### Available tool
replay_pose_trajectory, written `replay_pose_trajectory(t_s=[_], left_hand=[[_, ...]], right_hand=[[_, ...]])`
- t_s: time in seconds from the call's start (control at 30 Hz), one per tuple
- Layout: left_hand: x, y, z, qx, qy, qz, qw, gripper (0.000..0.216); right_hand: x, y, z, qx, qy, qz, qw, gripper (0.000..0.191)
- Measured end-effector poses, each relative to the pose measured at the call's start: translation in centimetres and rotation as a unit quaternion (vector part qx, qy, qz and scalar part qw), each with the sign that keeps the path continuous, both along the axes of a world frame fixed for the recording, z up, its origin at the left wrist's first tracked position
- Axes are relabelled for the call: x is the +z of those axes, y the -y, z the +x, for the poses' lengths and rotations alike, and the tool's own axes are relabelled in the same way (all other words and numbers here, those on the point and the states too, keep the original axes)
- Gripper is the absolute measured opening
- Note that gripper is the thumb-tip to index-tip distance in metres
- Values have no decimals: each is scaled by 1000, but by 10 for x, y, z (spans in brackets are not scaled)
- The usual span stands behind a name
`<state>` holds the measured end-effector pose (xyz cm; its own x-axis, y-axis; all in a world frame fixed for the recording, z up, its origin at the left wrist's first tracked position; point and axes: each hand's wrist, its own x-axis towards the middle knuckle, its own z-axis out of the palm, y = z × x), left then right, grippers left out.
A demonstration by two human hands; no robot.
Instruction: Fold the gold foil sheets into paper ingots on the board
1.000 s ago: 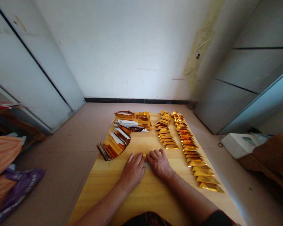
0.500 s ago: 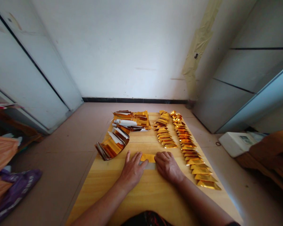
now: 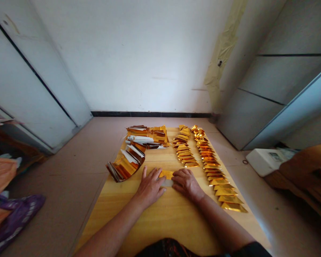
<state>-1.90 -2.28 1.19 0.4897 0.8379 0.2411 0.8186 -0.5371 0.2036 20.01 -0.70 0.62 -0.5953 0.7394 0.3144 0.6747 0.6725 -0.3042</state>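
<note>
A small gold foil sheet (image 3: 167,175) lies on the wooden table (image 3: 163,221) between my two hands. My left hand (image 3: 149,185) lies flat with fingers spread, its fingertips pressing the sheet's left part. My right hand (image 3: 186,182) rests knuckles up with fingers curled on the sheet's right part. A fanned stack of unfolded gold sheets (image 3: 125,165) sits just left of my left hand. Two rows of folded gold pieces, a short one (image 3: 184,151) and a long one (image 3: 215,171), run away from my right hand.
More gold sheets (image 3: 148,136) are piled at the table's far left. Cabinets stand at both sides, a white wall behind. A white box (image 3: 267,160) lies on the floor at right. Orange and purple bags (image 3: 8,210) sit at left.
My hands first parted, showing the gold sheet between them, then drew closer again over it. The view has shifted slightly, so everything sits a little to the left.
</note>
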Motion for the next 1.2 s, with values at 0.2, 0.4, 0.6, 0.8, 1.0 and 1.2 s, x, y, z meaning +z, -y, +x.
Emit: replay_pose_trajectory(t_s=[0.2, 0.4, 0.6, 0.8, 1.0, 1.2], left_hand=[[8, -3, 10, -20, -13, -23, 999, 22], [-1, -2, 18, -12, -13, 11, 1000, 9], [-11, 4, 21, -4, 7, 58, 998, 15], [-13, 5, 23, 15, 29, 72, 997, 18], [-12, 6, 23, 28, 38, 72, 996, 18], [-13, 8, 21, 27, 30, 75, 996, 19]], right_hand=[[0, -4, -3, -8, -8, 6, 1000, 14], [1, -5, -2, -3, -13, -10, 1000, 15], [7, -3, 5, 25, -14, -46, 999, 22], [5, -4, 4, 0, -32, -50, 998, 16], [1, -8, -8, -64, -50, -66, 995, 16], [3, -8, -18, -114, -42, -84, 989, 13]])
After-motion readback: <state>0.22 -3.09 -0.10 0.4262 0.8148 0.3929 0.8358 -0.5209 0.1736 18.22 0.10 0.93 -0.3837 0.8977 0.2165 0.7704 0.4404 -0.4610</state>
